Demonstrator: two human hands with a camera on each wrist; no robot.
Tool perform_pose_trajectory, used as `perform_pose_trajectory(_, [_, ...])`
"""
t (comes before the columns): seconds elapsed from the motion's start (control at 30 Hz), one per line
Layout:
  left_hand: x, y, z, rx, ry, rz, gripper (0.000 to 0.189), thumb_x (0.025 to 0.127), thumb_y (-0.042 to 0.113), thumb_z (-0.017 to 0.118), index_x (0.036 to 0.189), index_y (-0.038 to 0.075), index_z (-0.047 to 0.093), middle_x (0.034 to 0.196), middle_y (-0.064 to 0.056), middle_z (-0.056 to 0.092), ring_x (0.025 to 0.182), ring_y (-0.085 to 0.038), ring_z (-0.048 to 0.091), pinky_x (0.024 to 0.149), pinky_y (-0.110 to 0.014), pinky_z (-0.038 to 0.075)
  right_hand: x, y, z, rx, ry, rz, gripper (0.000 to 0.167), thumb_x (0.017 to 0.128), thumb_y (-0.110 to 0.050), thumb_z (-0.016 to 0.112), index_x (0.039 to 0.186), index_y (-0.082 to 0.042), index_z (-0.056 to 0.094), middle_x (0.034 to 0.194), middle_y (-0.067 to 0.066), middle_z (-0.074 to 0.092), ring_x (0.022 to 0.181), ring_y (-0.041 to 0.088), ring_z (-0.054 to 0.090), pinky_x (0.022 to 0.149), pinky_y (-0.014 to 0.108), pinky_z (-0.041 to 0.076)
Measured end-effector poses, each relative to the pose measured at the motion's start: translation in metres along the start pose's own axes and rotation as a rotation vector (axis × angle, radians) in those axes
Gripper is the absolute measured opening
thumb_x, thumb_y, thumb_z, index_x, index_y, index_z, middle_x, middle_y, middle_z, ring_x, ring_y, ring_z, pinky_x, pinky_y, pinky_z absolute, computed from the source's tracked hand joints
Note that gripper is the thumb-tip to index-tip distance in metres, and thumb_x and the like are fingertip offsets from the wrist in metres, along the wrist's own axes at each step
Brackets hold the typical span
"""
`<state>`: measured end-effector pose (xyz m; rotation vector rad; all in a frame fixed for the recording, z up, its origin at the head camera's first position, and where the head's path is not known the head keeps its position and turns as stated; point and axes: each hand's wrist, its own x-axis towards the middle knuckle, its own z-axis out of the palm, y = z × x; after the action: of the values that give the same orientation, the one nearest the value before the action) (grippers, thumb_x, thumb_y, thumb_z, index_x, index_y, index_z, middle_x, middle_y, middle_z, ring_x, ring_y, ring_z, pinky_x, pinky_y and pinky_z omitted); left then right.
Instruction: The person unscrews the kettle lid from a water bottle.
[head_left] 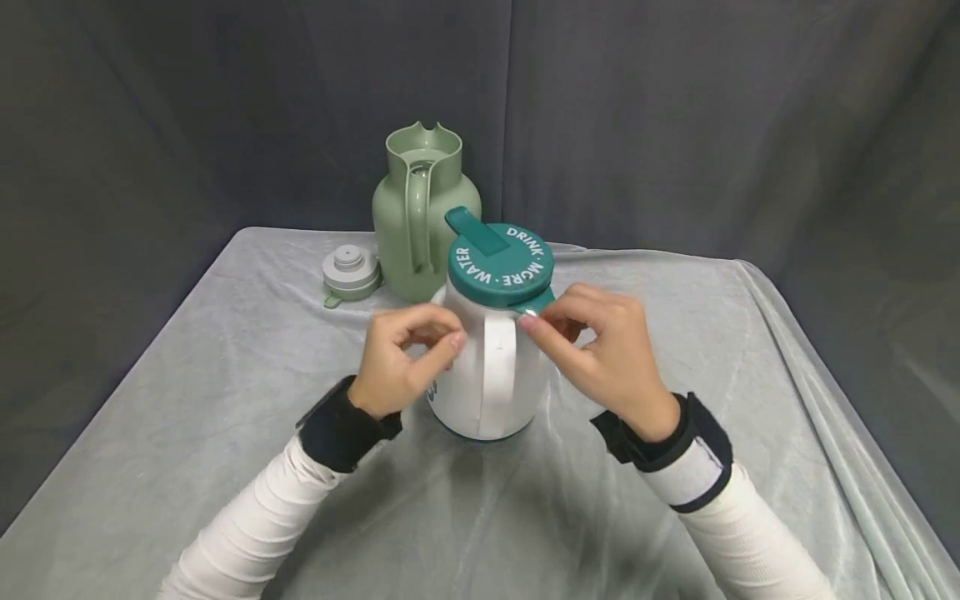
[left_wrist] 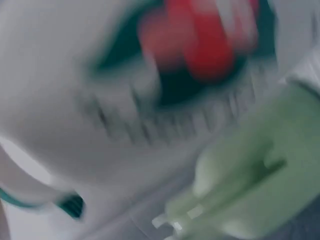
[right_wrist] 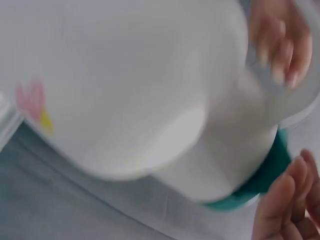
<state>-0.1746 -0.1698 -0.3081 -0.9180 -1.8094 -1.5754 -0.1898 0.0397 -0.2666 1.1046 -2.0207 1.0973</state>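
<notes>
A white jug (head_left: 480,392) stands upright with its handle (head_left: 499,367) towards me. Its teal lid (head_left: 501,265) reads "DRINK MORE WATER", and a teal tab (head_left: 538,300) juts out below the rim. At the jug's left side my left hand (head_left: 408,354) hangs loosely curled, thumb near the fingers, holding nothing. My right hand (head_left: 596,350) is beside the lid, thumb tip close by the tab; in the right wrist view its fingers (right_wrist: 280,200) are near the teal lid edge (right_wrist: 270,165). Blurred red and teal print (left_wrist: 200,45) marks the jug's side.
Behind the white jug stands a green pitcher (head_left: 390,225), its top uncovered. A white and green stopper (head_left: 350,271) lies on the grey cloth-covered table (head_left: 187,383) left of the pitcher. Dark grey curtains (head_left: 675,125) hang behind and at the sides.
</notes>
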Motion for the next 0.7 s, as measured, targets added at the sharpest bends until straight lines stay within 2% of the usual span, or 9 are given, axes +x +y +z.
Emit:
perform_pose_trajectory(0.07, [0.014,-0.004,-0.011,0.012,0.047,0.015,0.005,0.075,-0.006,0.059,0.073,-0.010,0.060,0.058,-0.002,0.056,0.048,-0.006,0.050,0.046,-0.019,0.043,-0.012,-0.004,0.006,0.018,0.017,0.009,0.012,0.075,-0.012,0.070,0.065,-0.008,0.066,0.059,-0.005,0.056,0.053,0.007,0.050,0.050,0.021,0.042])
perform_pose_trajectory(0.13, [0.029,-0.008,-0.021,0.065,0.092,0.028,0.005,0.075,-0.007,0.060,0.075,-0.012,0.061,0.063,-0.001,0.057,0.052,-0.005,0.049,0.048,-0.017,0.042,-0.023,-0.007,0.012,0.034,0.023,0.022,0.011,0.075,-0.015,0.072,0.068,-0.008,0.067,0.061,-0.004,0.057,0.054,0.008,0.051,0.051,0.022,0.044])
perform_pose_trajectory(0.27, [0.060,-0.021,-0.033,0.207,0.134,0.026,0.007,0.078,-0.006,0.063,0.083,-0.010,0.066,0.079,-0.010,0.061,0.069,-0.007,0.055,0.061,-0.018,0.046,-0.042,-0.011,0.029,0.110,-0.045,0.116,0.016,0.075,-0.021,0.074,0.077,-0.006,0.067,0.066,-0.003,0.061,0.057,0.007,0.056,0.053,0.022,0.047])
perform_pose_trajectory(0.37, [0.079,-0.032,-0.034,0.233,0.121,-0.031,0.009,0.080,-0.004,0.064,0.087,-0.008,0.068,0.087,-0.014,0.062,0.080,-0.009,0.056,0.069,-0.020,0.047,-0.051,-0.015,0.043,0.222,-0.101,0.238,0.019,0.074,-0.015,0.074,0.086,-0.003,0.066,0.073,0.001,0.065,0.061,0.007,0.059,0.056,0.023,0.050])
perform_pose_trajectory(0.5, [0.095,-0.042,-0.029,0.246,0.066,-0.139,0.011,0.081,0.000,0.065,0.087,-0.008,0.069,0.091,-0.016,0.064,0.083,-0.008,0.056,0.071,-0.020,0.047,-0.057,-0.019,0.058,0.424,-0.095,0.376,0.017,0.076,-0.002,0.070,0.090,0.004,0.061,0.080,0.010,0.064,0.069,0.010,0.061,0.062,0.027,0.052])
perform_pose_trajectory(0.6, [0.102,-0.044,-0.025,0.278,0.029,-0.208,0.011,0.080,0.000,0.066,0.086,-0.008,0.069,0.091,-0.016,0.065,0.081,-0.009,0.056,0.067,-0.018,0.046,-0.060,-0.020,0.066,0.567,-0.069,0.420,0.009,0.082,0.003,0.062,0.087,0.007,0.056,0.075,0.015,0.061,0.069,0.013,0.061,0.063,0.031,0.053])
perform_pose_trajectory(0.7, [0.106,-0.045,-0.023,0.321,0.009,-0.265,0.009,0.078,-0.001,0.067,0.084,-0.007,0.070,0.089,-0.015,0.066,0.079,-0.010,0.057,0.064,-0.017,0.045,-0.061,-0.020,0.071,0.634,-0.058,0.419,0.004,0.087,0.005,0.055,0.084,0.007,0.053,0.070,0.016,0.058,0.065,0.015,0.060,0.059,0.031,0.051])
